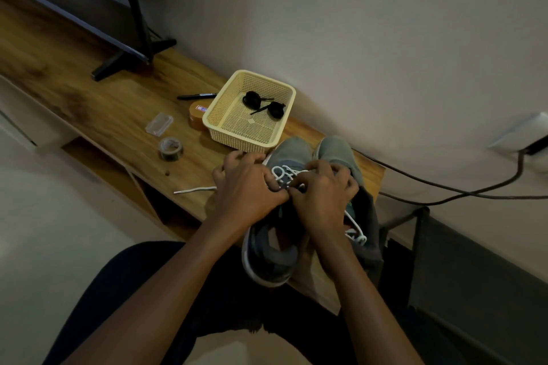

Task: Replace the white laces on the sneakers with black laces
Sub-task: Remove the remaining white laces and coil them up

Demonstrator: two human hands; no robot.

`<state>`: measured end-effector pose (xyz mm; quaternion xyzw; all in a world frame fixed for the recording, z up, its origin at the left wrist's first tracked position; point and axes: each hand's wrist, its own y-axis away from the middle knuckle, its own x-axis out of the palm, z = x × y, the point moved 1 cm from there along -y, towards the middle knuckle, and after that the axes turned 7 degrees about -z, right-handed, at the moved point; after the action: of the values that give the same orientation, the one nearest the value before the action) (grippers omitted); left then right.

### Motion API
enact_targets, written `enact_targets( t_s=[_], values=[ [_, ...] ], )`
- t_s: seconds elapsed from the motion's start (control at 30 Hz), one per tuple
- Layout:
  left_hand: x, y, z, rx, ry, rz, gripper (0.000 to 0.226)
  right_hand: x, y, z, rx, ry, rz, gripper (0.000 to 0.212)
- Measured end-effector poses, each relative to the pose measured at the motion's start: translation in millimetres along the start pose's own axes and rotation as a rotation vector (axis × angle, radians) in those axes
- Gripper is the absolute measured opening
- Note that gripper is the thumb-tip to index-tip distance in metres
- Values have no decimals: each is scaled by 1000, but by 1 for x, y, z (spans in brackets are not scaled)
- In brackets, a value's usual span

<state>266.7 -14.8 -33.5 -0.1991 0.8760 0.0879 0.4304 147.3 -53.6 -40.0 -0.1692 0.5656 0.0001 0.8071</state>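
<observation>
On the desk, grey sneakers are set just before a cream basket, the left hand and right hand are each closed in a pinching grip on the white lace, and coiled black laces are kept in the basket.

Marker: black, lying flat on the table.
Brown tape: just beside the marker.
Clear case: near grey tape roll.
Cables: along the wall.

- 2 sneakers, white laces in both
- 2 rolled-up bundles of black laces
- 1 basket
- 1 pen
- 2 tape rolls, one brown, one dark
- 1 clear plastic case
- 2 hands
</observation>
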Motion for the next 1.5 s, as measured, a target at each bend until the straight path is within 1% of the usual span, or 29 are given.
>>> enact_targets(
  t_s=[0.07, 0.13, 0.2, 0.27, 0.33, 0.37, 0.43, 0.5, 0.6, 0.77, 0.8, 0.87, 0.93, 1.0, 1.1, 1.17, 1.23, 1.33, 1.4, 1.43, 1.5],
  values=[
    [-1, 0, -2, -15, -35, 2, 24, 0, 0, -1, 100, -36, -57, 11],
    [-1, -1, -4, -23, -60, -6, 21, -2, -1, 0, 222, -124, -113, 10],
    [-2, -1, -5, -25, -62, -6, 20, -4, -3, -1, 263, -173, -98, 10],
    [-2, -1, -3, -30, -54, 2, 22, -6, -5, -1, 173, -143, -26, 19],
    [-2, -1, -1, -34, -45, 9, 22, -8, -6, -1, 30, -60, 40, 31],
    [-2, 0, -1, -36, -43, 12, 21, -8, -6, -1, -34, -14, 56, 32],
    [-2, -1, 0, -40, -39, 17, 21, -5, -3, 0, -125, 41, 42, 23],
    [-2, -1, -1, -46, -32, 17, 22, -1, -1, 1, -159, 43, -4, 12],
    [-4, 0, -2, -57, -26, 12, 26, 0, -1, 0, -129, -13, -61, 7],
    [-7, 0, -4, -64, -31, 5, 33, -6, -8, -6, 157, -174, -93, 8],
    [-7, 0, -4, -65, -33, 2, 33, -8, -9, -6, 182, -198, -83, 8],
    [-7, 0, -4, -62, -31, -2, 33, -10, -9, -2, 126, -168, -43, 16],
    [-7, 0, -4, -60, -22, 1, 33, -10, -8, 1, 2, -84, 8, 25],
    [-8, 0, -4, -60, -19, 2, 32, -10, -6, 3, -89, 0, 62, 22],
    [-7, 0, -2, -65, -9, -5, 31, -7, -5, 2, -133, 60, 116, 18],
    [-7, 0, -2, -68, 2, -8, 29, -6, -5, 1, -140, 54, 108, 17],
    [-7, 0, -1, -74, 12, -12, 27, -8, -6, 1, -110, -13, 30, 13],
    [-5, -2, 1, -84, 17, -24, 21, -13, -9, -2, 72, -175, -85, 7],
    [-3, -3, 2, -86, 22, -29, 18, -15, -12, -5, 155, -224, -74, 7],
    [-2, -3, 2, -87, 27, -32, 18, -15, -12, -5, 151, -217, -48, 10],
    [-1, -4, 2, -92, 37, -33, 19, -14, -10, -4, 65, -174, 16, 23]
  ],
)
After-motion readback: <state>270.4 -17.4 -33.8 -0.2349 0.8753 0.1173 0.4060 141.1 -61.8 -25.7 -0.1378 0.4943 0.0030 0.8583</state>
